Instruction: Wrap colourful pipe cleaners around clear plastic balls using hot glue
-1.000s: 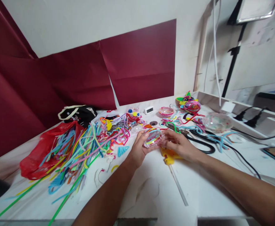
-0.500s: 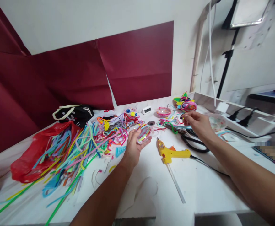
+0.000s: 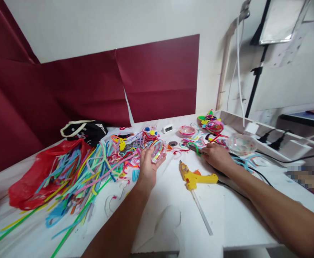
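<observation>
My left hand holds a small clear plastic shell with coloured strips around it, thumb and fingers at its sides. My right hand has come down on the black-handled scissors, its fingers curled over the handles, which are mostly hidden. The scissor blades point left, beside a green pipe cleaner. Between my hands lies a yellow hot glue gun, nozzle toward the back, with a clear glue stick sticking out of its rear.
Pipe cleaners spill from a red plastic bag at left. A black pouch, a white timer, a pink-rimmed bowl, colourful figures and a clear bowl stand behind. Cables run along the right.
My right hand has moved down and slightly left, from above the table onto the scissors. My left hand, with the plastic shell, has shifted slightly left.
</observation>
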### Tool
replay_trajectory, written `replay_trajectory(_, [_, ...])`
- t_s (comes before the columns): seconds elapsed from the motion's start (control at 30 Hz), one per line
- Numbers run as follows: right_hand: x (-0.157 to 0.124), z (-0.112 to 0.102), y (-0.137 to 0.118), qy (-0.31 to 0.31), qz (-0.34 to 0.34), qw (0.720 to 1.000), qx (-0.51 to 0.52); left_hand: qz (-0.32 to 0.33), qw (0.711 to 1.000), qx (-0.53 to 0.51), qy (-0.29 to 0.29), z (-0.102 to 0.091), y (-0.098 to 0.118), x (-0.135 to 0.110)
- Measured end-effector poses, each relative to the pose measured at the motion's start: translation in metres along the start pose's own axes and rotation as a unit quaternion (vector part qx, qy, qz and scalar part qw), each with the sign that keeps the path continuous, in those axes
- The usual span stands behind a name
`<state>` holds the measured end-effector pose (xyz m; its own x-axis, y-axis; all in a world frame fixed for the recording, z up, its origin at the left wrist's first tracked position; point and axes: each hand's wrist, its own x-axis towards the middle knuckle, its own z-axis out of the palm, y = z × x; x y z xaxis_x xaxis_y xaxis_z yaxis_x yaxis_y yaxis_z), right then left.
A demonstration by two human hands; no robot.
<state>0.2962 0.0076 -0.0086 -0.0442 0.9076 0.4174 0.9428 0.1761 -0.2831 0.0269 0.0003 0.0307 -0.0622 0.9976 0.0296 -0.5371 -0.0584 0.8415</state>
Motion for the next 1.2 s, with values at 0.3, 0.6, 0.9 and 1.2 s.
replay_trajectory(0.3, [0.003, -0.005, -0.002, 0.013, 0.032, 0.99, 0.14, 0.019, 1.0, 0.001, -0.003, -0.002, -0.001, 0.0])
replay_trajectory(0.6, [0.009, -0.013, -0.004, 0.056, 0.134, 0.909, 0.391, 0.003, 1.0, 0.016, -0.016, -0.004, -0.003, 0.001])
replay_trajectory(0.9, [0.004, -0.005, -0.001, 0.028, 0.081, 0.95, 0.301, -0.021, 0.986, 0.117, -0.117, 0.003, -0.018, -0.018])
replay_trajectory(1.2, [0.013, -0.018, -0.012, 0.011, 0.047, 0.965, 0.258, 0.095, 0.949, 0.212, -0.215, 0.002, -0.023, -0.032])
